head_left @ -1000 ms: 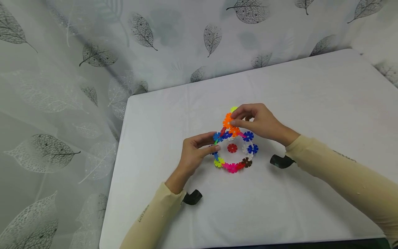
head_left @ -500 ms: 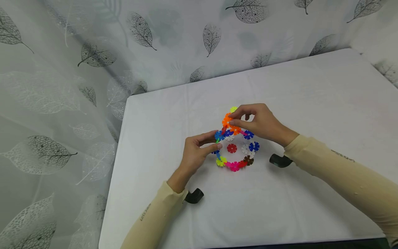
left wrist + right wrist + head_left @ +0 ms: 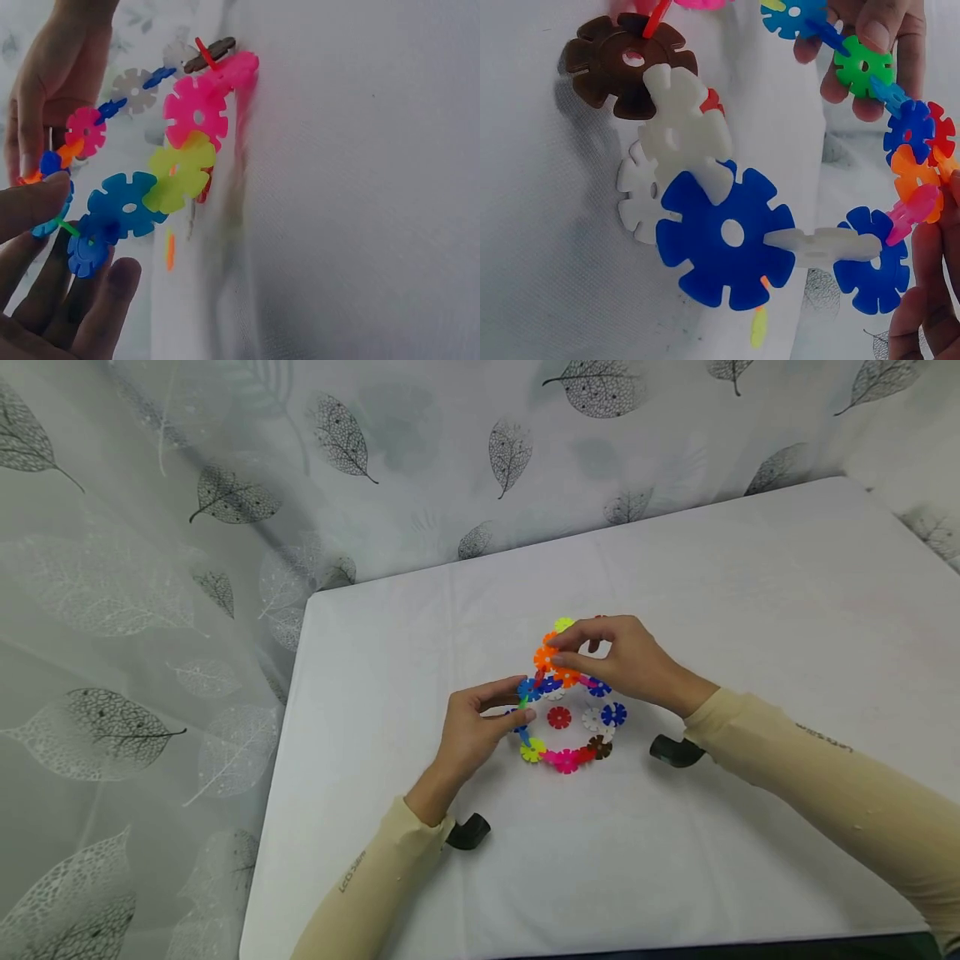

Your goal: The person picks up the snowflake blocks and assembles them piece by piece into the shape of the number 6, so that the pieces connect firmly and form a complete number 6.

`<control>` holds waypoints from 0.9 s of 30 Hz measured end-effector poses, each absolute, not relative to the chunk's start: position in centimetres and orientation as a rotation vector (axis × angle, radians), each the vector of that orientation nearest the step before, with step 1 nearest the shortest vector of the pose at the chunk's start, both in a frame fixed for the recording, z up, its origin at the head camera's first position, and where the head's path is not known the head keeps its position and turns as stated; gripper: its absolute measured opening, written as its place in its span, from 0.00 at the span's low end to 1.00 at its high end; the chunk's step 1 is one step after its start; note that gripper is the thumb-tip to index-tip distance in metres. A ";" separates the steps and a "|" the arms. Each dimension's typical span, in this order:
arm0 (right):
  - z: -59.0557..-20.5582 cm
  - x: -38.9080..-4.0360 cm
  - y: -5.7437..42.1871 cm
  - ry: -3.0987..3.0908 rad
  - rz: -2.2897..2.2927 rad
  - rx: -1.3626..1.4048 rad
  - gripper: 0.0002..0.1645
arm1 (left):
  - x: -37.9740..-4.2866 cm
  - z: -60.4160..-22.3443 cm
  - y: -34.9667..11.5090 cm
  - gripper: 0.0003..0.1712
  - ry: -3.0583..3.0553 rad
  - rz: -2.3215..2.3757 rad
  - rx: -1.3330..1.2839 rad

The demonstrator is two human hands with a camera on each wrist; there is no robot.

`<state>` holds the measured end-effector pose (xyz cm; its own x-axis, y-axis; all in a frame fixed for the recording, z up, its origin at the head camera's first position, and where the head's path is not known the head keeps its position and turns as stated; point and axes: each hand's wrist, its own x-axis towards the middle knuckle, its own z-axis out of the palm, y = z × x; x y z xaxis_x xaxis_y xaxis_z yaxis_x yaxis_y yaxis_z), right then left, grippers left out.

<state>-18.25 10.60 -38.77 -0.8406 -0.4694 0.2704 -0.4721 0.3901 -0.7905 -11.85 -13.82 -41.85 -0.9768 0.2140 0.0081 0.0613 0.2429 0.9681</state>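
A ring of interlocking plastic snowflake discs, in pink, yellow, blue, green, white, brown and orange, is held up over the white table, its near side low over the cloth. My left hand grips its left side, thumb and fingers around blue and green discs. At the far side my right hand pinches an orange disc. A big blue disc joined to white ones shows close up in the right wrist view. Seen through the ring, a red disc lies on the cloth.
Beyond the ring a yellow disc shows by the right fingertips. A white disc lies on the cloth beneath the ring. Black wrist mounts stick out from both sleeves. A leaf-print curtain hangs behind the white table.
The ring's near edge has shifted slightly right and up, and my left hand has moved a little right with it. My right hand has dipped slightly, still pinching the orange disc.
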 end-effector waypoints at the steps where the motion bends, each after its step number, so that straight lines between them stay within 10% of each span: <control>1: -38.8 -18.2 10.6 -2.623 1.490 0.887 0.15 | -11.9 -41.9 -13.8 0.27 2.377 1.833 0.277; 27: -38.9 -18.6 11.6 -2.611 1.572 0.843 0.20 | -12.6 -41.7 -12.5 0.24 2.419 1.931 0.356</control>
